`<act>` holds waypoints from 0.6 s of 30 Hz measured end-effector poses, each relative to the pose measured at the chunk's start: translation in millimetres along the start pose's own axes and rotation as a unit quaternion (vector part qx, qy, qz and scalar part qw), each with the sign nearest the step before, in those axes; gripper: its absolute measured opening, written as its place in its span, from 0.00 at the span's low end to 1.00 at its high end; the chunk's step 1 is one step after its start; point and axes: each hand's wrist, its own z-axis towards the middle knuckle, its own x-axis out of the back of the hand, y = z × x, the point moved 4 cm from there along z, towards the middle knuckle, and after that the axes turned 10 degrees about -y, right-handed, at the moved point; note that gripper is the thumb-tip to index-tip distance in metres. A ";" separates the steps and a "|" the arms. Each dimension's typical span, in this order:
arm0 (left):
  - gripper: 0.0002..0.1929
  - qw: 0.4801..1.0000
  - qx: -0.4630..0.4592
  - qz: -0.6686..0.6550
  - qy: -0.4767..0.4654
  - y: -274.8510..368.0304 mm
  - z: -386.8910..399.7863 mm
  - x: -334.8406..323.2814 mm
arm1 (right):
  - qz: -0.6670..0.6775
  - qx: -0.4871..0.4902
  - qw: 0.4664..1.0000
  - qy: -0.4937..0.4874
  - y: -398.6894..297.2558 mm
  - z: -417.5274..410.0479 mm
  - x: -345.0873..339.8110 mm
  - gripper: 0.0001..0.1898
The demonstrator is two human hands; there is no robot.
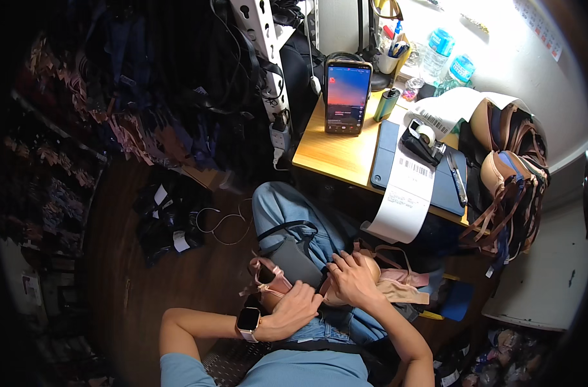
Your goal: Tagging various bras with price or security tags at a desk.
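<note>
Several bras lie across my jeans-covered lap. My left hand [294,309], with a smartwatch [248,320] at its wrist, rests on a pink bra [273,284]; its fingertips are partly curled and their hold is unclear. Spread over a beige bra cup [370,267] is my right hand [350,279], fingers bent onto the fabric. Between the hands a dark grey bra [294,261] lies with its black strap over my thigh. The beige and pink bands [404,286] extend to the right of my right hand. What lies under both palms is hidden.
On the wooden table [332,162] are a lit phone [348,99], a blue tablet case [383,145], a tape dispenser [422,140], a utility knife [457,179] and a hanging strip of printed labels [405,203]. Stacked bras [497,169] overhang its right end. Black plastic bags [166,227] lie on the floor.
</note>
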 end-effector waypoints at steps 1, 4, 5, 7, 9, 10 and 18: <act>0.23 1.000 -0.002 0.000 0.001 -0.1 1.9 -1.7 | -0.009 0.000 1.000 0.001 -0.8 -0.5 0.8 0.13; 0.31 0.998 0.037 0.025 0.048 -6.2 5.8 8.5 | -0.023 -0.002 1.000 0.000 -0.6 -0.8 -0.2 0.13; 0.31 0.998 0.037 0.025 0.049 -8.9 7.7 12.2 | -0.028 -0.002 1.000 -0.001 -0.6 -0.7 -0.9 0.13; 0.36 0.996 0.059 0.015 0.059 -14.1 12.0 17.3 | -0.030 -0.007 1.000 -0.005 -1.2 -0.7 -1.7 0.13; 0.36 0.997 0.061 0.029 0.037 -11.8 15.7 16.9 | -0.032 -0.012 0.999 -0.008 -1.9 -0.4 -0.5 0.14; 0.37 0.997 0.065 0.042 0.013 -10.4 17.5 15.6 | -0.033 -0.009 0.999 -0.012 -2.8 -0.5 1.2 0.14; 0.34 0.994 0.091 0.057 0.026 -12.5 27.6 12.2 | -0.029 -0.005 0.999 -0.036 -2.7 3.1 -4.5 0.16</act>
